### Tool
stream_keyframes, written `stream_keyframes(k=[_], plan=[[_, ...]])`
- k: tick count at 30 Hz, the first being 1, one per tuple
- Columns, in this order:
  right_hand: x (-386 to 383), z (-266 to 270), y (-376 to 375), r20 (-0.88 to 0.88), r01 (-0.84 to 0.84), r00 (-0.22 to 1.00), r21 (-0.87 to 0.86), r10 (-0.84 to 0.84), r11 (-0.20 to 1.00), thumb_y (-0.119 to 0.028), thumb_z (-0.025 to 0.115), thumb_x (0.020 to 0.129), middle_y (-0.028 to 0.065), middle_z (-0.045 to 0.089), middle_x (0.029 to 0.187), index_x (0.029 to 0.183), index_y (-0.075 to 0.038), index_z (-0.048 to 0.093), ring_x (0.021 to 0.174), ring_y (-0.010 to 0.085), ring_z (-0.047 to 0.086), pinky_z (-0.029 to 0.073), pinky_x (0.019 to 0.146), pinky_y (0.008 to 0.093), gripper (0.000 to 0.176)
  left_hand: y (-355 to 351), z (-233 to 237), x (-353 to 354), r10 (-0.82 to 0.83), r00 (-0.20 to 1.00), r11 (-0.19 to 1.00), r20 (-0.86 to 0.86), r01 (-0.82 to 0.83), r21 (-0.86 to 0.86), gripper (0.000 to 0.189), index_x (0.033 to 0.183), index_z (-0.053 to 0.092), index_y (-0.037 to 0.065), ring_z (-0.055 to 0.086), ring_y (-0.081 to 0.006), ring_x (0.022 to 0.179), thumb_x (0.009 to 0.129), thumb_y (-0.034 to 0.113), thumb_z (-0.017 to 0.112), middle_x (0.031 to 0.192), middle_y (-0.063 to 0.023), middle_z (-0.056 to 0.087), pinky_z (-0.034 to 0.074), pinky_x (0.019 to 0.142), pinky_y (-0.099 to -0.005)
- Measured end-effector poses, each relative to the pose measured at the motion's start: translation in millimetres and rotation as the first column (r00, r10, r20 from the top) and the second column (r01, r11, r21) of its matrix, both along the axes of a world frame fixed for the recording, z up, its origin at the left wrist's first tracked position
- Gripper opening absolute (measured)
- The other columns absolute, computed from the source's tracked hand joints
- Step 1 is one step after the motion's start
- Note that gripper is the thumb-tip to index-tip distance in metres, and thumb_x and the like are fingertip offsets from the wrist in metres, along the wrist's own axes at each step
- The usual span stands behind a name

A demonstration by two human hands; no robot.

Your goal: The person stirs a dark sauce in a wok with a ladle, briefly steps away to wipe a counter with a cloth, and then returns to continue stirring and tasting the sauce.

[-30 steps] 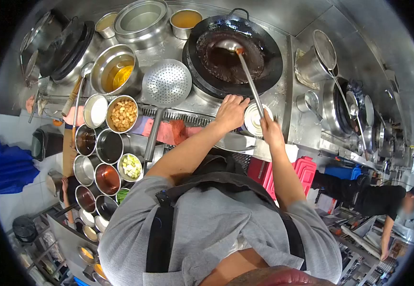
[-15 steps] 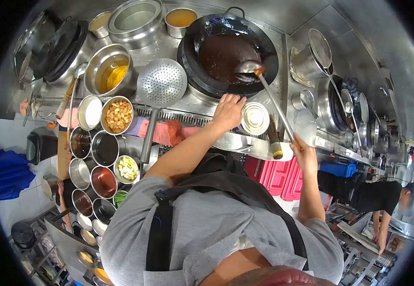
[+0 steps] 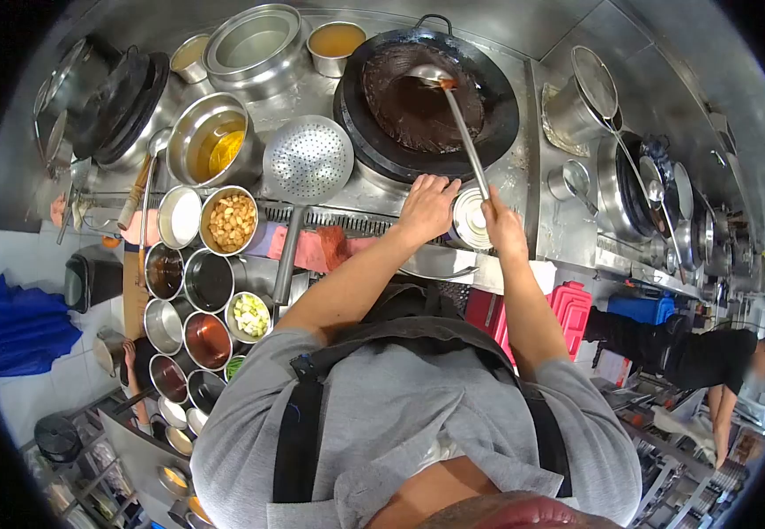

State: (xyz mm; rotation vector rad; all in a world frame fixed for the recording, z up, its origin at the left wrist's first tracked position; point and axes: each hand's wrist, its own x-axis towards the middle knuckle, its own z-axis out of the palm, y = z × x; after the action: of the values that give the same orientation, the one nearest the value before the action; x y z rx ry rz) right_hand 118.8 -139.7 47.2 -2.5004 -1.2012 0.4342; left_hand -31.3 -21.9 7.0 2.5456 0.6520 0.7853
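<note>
A black wok (image 3: 499, 119) on the stove holds a dark brown sauce (image 3: 400, 115). At its near edge, opposite the far loop handle, my left hand (image 3: 428, 210) is closed; the part under the fingers is hidden. My right hand (image 3: 504, 231) grips the long handle of a metal ladle (image 3: 466, 137), whose bowl lies in the sauce towards the far side. Between my hands stands a round white-topped container (image 3: 471, 220), partly covered by the right hand. Left of the wok lies a perforated strainer (image 3: 309, 159), its handle pointing towards me.
Left stand a pot of yellow oil (image 3: 184, 132), a bowl of browned cubes (image 3: 228, 222), chopped pale green vegetables (image 3: 250, 315) and several sauce pots. Right are a strainer pot (image 3: 576, 115) and a small pot with a ladle (image 3: 574, 182). Another person (image 3: 717, 370) bends over at far right.
My right hand has moved up and left towards the wok. The ladle's bowl has travelled to the far side of the sauce, which now spreads higher there. The left hand stays at the wok's near edge.
</note>
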Motion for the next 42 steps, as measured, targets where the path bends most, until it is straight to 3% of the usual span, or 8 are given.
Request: stream_keyframes(k=[5, 12, 19, 21, 24, 33, 41, 42], plan=[[31, 38, -38, 0.131, 0.057, 0.990, -0.034, -0.052, 0.998, -0.032, 0.054, 0.093, 0.0249, 0.066, 0.097, 0.136, -0.020, 0.051, 0.095, 0.0413, 0.063, 0.048, 0.085, 0.0495, 0.045, 1, 5, -2, -0.012, 1.000, 1.000, -0.006, 0.012, -0.002, 0.051, 0.125, 0.058, 0.002, 0.053, -0.0320, 0.112, 0.075, 0.009, 0.063, 0.116, -0.0169, 0.059, 0.037, 0.102, -0.0431], [27, 96, -122, 0.065, -0.013, 0.998, -0.070, 0.017, 0.997, -0.025, 0.068, 0.086, 0.0218, 0.069, 0.097, 0.131, -0.017, 0.058, 0.094, 0.0361, 0.067, 0.052, 0.081, 0.0418, 0.047, 0, -5, 0, 0.000, 1.000, 1.000, 0.018, 0.000, 0.004, 0.050, 0.124, 0.059, 0.002, 0.053, -0.0315, 0.112, 0.075, 0.011, 0.063, 0.117, -0.0166, 0.059, 0.037, 0.103, -0.0440], [-13, 57, -98, -0.081, -0.103, 0.991, 0.021, 0.104, 0.995, -0.016, 0.068, 0.087, 0.0203, 0.069, 0.094, 0.131, -0.015, 0.058, 0.092, 0.0358, 0.067, 0.052, 0.079, 0.0403, 0.045, 0, -2, -1, -0.024, 0.999, 1.000, -0.022, 0.024, -0.016, 0.051, 0.125, 0.058, 0.003, 0.052, -0.0308, 0.113, 0.075, 0.011, 0.064, 0.118, -0.0151, 0.058, 0.036, 0.103, -0.0438], [-7, 11, -75, -0.071, -0.159, 0.982, 0.181, 0.174, 0.970, -0.021, 0.066, 0.088, 0.0220, 0.067, 0.094, 0.130, -0.015, 0.058, 0.092, 0.0384, 0.065, 0.050, 0.079, 0.0429, 0.043, 1, -1, -1, -0.020, 0.999, 0.999, -0.028, 0.019, -0.028, 0.052, 0.126, 0.057, 0.003, 0.052, -0.0305, 0.113, 0.074, 0.011, 0.064, 0.118, -0.0145, 0.058, 0.036, 0.104, -0.0436], [-5, -5, -24, -0.018, -0.063, 0.998, 0.026, 0.064, 0.998, -0.027, 0.058, 0.092, 0.0251, 0.065, 0.095, 0.136, -0.017, 0.052, 0.092, 0.0412, 0.063, 0.049, 0.081, 0.0492, 0.046, 3, 8, -3, -0.038, 0.996, 0.998, -0.075, 0.034, -0.052, 0.052, 0.126, 0.058, 0.004, 0.052, -0.0305, 0.113, 0.074, 0.011, 0.064, 0.116, -0.0143, 0.059, 0.037, 0.103, -0.0431], [56, 48, -58, 0.148, -0.019, 0.989, 0.043, 0.012, 0.999, -0.032, 0.058, 0.092, 0.0244, 0.066, 0.099, 0.136, -0.018, 0.053, 0.097, 0.0404, 0.063, 0.049, 0.085, 0.0487, 0.046, 4, 4, -2, -0.038, 0.997, 0.997, -0.066, 0.033, -0.072, 0.051, 0.127, 0.058, 0.005, 0.053, -0.0315, 0.113, 0.077, 0.011, 0.062, 0.117, -0.0143, 0.059, 0.037, 0.103, -0.0438], [37, 87, -133, -0.002, -0.033, 0.999, -0.095, 0.033, 0.995, -0.024, 0.070, 0.085, 0.0197, 0.069, 0.099, 0.129, -0.018, 0.060, 0.094, 0.0309, 0.069, 0.052, 0.083, 0.0372, 0.045, 2, -2, 1, -0.010, 0.998, 0.998, -0.061, 0.006, -0.067, 0.049, 0.126, 0.059, 0.005, 0.051, -0.0305, 0.115, 0.078, 0.012, 0.062, 0.121, -0.0143, 0.058, 0.035, 0.105, -0.0440], [38, 71, -138, -0.060, -0.098, 0.993, 0.026, 0.099, 0.995, -0.024, 0.070, 0.086, 0.0208, 0.069, 0.097, 0.131, -0.019, 0.059, 0.093, 0.0330, 0.069, 0.052, 0.082, 0.0384, 0.047, 2, -3, 2, -0.004, 0.998, 0.998, -0.062, 0.000, -0.059, 0.049, 0.126, 0.059, 0.005, 0.051, -0.0304, 0.115, 0.078, 0.013, 0.062, 0.120, -0.0141, 0.058, 0.035, 0.105, -0.0438]])
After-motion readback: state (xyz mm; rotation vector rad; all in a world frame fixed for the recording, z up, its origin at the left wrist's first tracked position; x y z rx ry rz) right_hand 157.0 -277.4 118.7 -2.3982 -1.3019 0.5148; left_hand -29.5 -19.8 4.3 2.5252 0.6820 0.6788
